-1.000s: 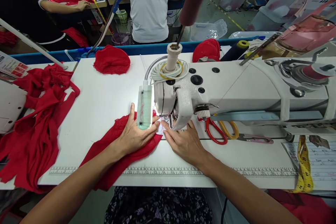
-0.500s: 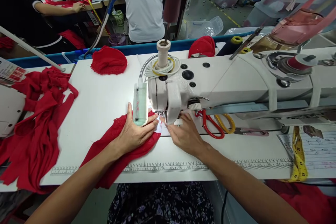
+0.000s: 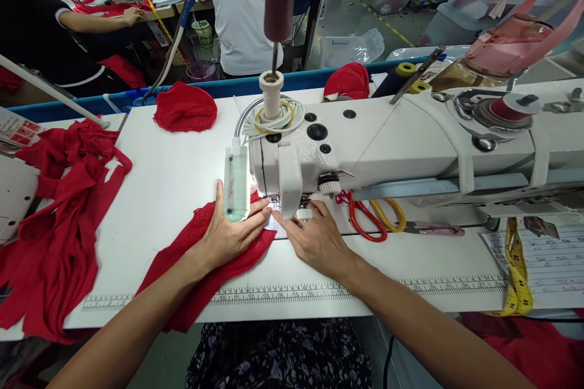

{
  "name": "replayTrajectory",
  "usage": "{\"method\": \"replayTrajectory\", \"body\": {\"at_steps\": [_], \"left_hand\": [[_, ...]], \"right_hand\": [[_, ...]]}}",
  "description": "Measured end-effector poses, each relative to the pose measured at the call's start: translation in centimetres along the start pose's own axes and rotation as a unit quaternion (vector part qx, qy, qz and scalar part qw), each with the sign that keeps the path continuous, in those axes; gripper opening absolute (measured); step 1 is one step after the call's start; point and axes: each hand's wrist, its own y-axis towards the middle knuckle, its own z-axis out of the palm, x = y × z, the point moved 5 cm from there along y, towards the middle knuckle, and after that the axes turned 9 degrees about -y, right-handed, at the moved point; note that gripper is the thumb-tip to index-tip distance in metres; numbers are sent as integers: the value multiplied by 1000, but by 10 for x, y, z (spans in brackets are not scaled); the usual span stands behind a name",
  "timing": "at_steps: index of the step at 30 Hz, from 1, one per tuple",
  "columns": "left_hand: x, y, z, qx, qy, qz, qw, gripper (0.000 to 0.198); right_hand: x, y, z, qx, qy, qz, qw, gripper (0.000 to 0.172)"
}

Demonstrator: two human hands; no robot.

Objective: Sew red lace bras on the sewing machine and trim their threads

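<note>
A white sewing machine (image 3: 387,146) stands across the white table (image 3: 173,176). My left hand (image 3: 228,234) lies flat with fingers spread on a red lace piece (image 3: 182,270), pressing it down left of the needle. My right hand (image 3: 314,237) rests flat beside the presser foot, its fingertips on a small white label (image 3: 272,223) at the fabric's edge. A small lamp (image 3: 237,185) on a flexible neck hides part of my left fingers.
A heap of red fabric (image 3: 59,219) lies at the left, a red lace bundle (image 3: 185,109) at the back. Red and yellow scissors (image 3: 374,219) lie under the machine arm. A yellow tape measure (image 3: 517,273) hangs at the right. Other people sit at tables beyond.
Both hands have stayed on the fabric at the needle; the right fingers shifted slightly closer to the presser foot. The view has drifted a little.
</note>
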Motion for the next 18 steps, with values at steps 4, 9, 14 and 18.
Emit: {"method": "replayTrajectory", "body": {"at_steps": [4, 9, 14, 18], "left_hand": [[2, 0, 1, -1, 5, 0, 1000, 37], [4, 0, 1, -8, 1, 3, 1000, 36], [7, -1, 0, -4, -1, 9, 1000, 34], [9, 0, 1, -4, 12, 2, 1000, 34]], "right_hand": [[1, -1, -2, 12, 5, 5, 1000, 41], [2, -1, -1, 15, 3, 4, 1000, 38], [3, -1, -2, 21, 4, 4, 1000, 39], [2, -1, -1, 28, -7, 6, 1000, 37]]}}
